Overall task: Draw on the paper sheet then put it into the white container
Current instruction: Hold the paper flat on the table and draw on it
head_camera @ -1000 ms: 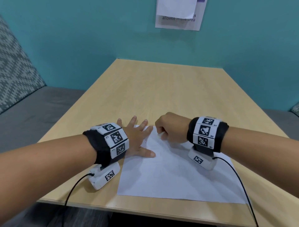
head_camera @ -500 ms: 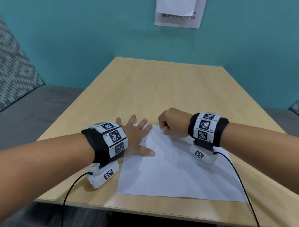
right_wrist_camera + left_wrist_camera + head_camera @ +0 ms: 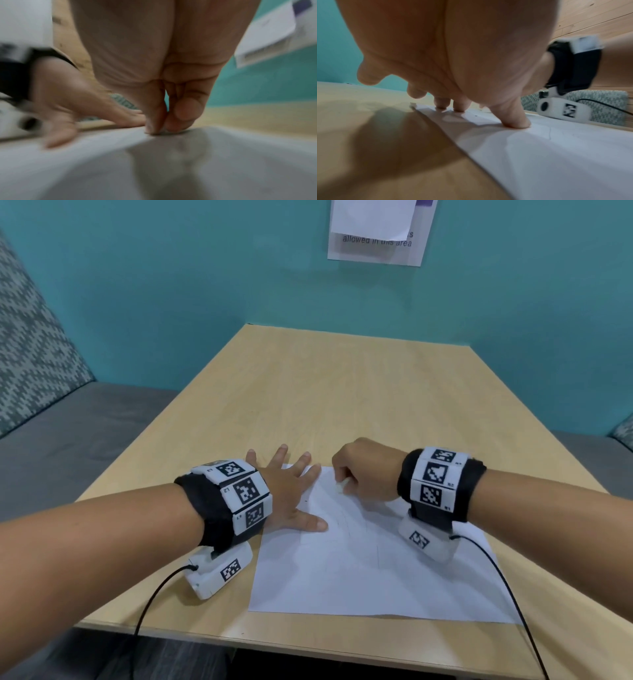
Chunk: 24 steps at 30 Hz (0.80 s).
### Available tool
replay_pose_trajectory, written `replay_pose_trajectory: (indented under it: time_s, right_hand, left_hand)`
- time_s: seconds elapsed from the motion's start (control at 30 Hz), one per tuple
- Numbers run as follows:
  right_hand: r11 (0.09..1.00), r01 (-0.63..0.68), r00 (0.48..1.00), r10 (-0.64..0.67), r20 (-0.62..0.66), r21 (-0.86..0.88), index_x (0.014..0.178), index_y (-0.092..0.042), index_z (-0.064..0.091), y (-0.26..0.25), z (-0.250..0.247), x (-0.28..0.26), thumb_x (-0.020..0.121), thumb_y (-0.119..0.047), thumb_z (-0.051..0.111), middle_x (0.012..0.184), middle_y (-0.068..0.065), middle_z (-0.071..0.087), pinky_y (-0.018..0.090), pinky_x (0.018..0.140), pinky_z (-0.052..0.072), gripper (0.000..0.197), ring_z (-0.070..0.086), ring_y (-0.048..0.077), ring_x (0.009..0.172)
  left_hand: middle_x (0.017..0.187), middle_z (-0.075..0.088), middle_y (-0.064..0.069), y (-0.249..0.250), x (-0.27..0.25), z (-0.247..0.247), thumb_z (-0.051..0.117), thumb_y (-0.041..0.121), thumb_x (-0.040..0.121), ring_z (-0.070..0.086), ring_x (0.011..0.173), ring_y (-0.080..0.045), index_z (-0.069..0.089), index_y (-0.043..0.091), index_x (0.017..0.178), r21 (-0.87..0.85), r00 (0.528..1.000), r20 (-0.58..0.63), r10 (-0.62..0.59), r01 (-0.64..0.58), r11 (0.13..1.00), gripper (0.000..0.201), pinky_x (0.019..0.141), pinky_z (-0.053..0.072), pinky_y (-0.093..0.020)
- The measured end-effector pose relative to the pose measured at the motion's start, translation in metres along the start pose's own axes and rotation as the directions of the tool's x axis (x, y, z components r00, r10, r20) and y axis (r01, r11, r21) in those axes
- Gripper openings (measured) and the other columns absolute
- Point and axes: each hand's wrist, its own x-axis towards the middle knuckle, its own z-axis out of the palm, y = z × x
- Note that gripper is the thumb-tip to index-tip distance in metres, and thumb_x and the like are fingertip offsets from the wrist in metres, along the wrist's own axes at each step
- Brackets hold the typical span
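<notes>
A white paper sheet (image 3: 359, 570) (image 3: 556, 155) (image 3: 102, 169) lies on the near part of the wooden table (image 3: 342, 392), with faint lines drawn on it. My left hand (image 3: 291, 491) rests flat and spread on its far left corner, with the thumb (image 3: 517, 121) and fingertips pressing the sheet down. My right hand (image 3: 363, 470) (image 3: 163, 121) is curled near the sheet's far edge. It pinches a small white drawing piece (image 3: 339, 486) against the paper; most of the piece is hidden in the fist. No white container is in view.
Past the hands the table runs up to a teal wall with a paper notice (image 3: 376, 234) on it. A grey bench with a patterned cushion (image 3: 30, 344) stands at the left. Black cables (image 3: 150, 604) trail from both wrist cameras over the near table edge.
The right hand moved a little away along the paper's far edge and came back. The left hand stayed flat on the sheet.
</notes>
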Motion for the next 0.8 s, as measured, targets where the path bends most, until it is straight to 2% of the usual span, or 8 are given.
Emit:
replay_pose_trajectory:
  time_s: [0.07, 0.2, 0.23, 0.3, 0.4, 0.53, 0.7, 0.8]
  right_hand:
    - [1.000, -0.027, 1.000, 0.026, -0.016, -0.014, 0.081, -0.020, 0.054, 0.002, -0.002, 0.001, 0.085, -0.013, 0.061, 0.087, 0.003, 0.060, 0.032, 0.073, 0.051, 0.011, 0.060, 0.024, 0.081]
    - [0.995, 0.094, 0.994, -0.092, 0.066, -0.027, 0.091, -0.016, 0.063, -0.016, 0.008, -0.006, 0.086, -0.013, 0.060, 0.082, -0.001, 0.054, 0.035, 0.076, 0.052, 0.006, 0.057, 0.022, 0.078]
    - [0.997, 0.075, 0.996, -0.074, 0.045, -0.028, 0.087, -0.017, 0.062, -0.014, 0.006, -0.006, 0.085, -0.013, 0.061, 0.081, -0.002, 0.054, 0.034, 0.076, 0.052, 0.005, 0.056, 0.021, 0.077]
    - [1.000, -0.011, 1.000, 0.011, -0.012, -0.010, 0.072, -0.022, 0.052, -0.004, 0.001, 0.000, 0.084, -0.012, 0.060, 0.080, 0.000, 0.056, 0.035, 0.075, 0.054, 0.018, 0.059, 0.023, 0.078]
    - [0.998, -0.016, 1.000, 0.014, -0.027, -0.054, 0.062, -0.028, 0.038, -0.005, 0.002, 0.002, 0.083, -0.010, 0.059, 0.080, 0.002, 0.054, 0.037, 0.073, 0.055, 0.034, 0.061, 0.027, 0.078]
    - [0.997, -0.012, 1.000, 0.010, -0.024, -0.074, 0.077, -0.021, 0.046, -0.005, 0.006, 0.001, 0.084, -0.010, 0.057, 0.082, 0.004, 0.052, 0.034, 0.068, 0.049, 0.018, 0.060, 0.028, 0.080]
    - [0.999, -0.032, 0.998, 0.032, -0.046, -0.003, 0.080, -0.022, 0.051, -0.005, 0.002, -0.001, 0.086, -0.012, 0.056, 0.087, 0.003, 0.054, 0.029, 0.071, 0.045, 0.012, 0.059, 0.026, 0.084]
    - [0.999, -0.024, 0.999, 0.025, -0.042, 0.021, 0.082, -0.023, 0.052, -0.010, 0.003, -0.002, 0.087, -0.015, 0.057, 0.088, 0.002, 0.055, 0.030, 0.073, 0.048, 0.011, 0.058, 0.025, 0.084]
  left_hand:
    - [0.163, -0.025, 0.009, 0.002, 0.000, 0.000, 0.031, 0.086, 0.081, -0.025, 0.149, -0.030, -0.017, 0.031, 0.156, -0.001, 1.000, -0.006, -0.003, 0.003, 1.000, 0.105, 0.112, -0.002, -0.072]
    - [0.163, -0.025, 0.009, -0.002, 0.001, 0.003, 0.030, 0.087, 0.080, -0.025, 0.149, -0.031, -0.018, 0.030, 0.156, -0.008, 1.000, -0.016, 0.000, 0.000, 1.000, 0.106, 0.112, -0.002, -0.072]
    - [0.163, -0.024, 0.009, -0.002, 0.001, 0.002, 0.030, 0.087, 0.080, -0.025, 0.149, -0.031, -0.017, 0.030, 0.156, -0.006, 1.000, -0.019, 0.000, 0.000, 1.000, 0.105, 0.112, -0.002, -0.072]
    - [0.163, -0.024, 0.009, 0.001, 0.000, 0.000, 0.030, 0.086, 0.081, -0.025, 0.149, -0.031, -0.016, 0.029, 0.157, -0.006, 1.000, -0.022, -0.002, 0.002, 1.000, 0.105, 0.112, -0.002, -0.072]
    - [0.165, -0.021, 0.008, 0.002, 0.000, 0.000, 0.031, 0.087, 0.080, -0.023, 0.149, -0.031, -0.013, 0.029, 0.158, -0.014, 1.000, -0.025, -0.009, 0.008, 1.000, 0.106, 0.112, -0.002, -0.072]
    - [0.164, -0.022, 0.005, 0.002, -0.013, -0.007, 0.034, 0.086, 0.081, -0.023, 0.150, -0.029, -0.010, 0.028, 0.158, -0.041, 0.997, -0.075, 0.018, -0.021, 0.999, 0.106, 0.115, -0.002, -0.068]
    - [0.165, -0.017, 0.010, -0.007, -0.041, -0.008, 0.051, 0.079, 0.080, -0.011, 0.153, -0.019, -0.011, 0.028, 0.158, -0.043, 0.990, 0.071, 0.121, -0.118, 0.992, 0.111, 0.120, 0.007, -0.059]
    - [0.166, -0.011, 0.011, -0.012, -0.040, 0.000, 0.059, 0.078, 0.076, -0.007, 0.153, -0.019, -0.007, 0.029, 0.158, -0.042, 0.992, 0.014, 0.127, -0.126, 0.991, 0.116, 0.120, 0.014, -0.054]
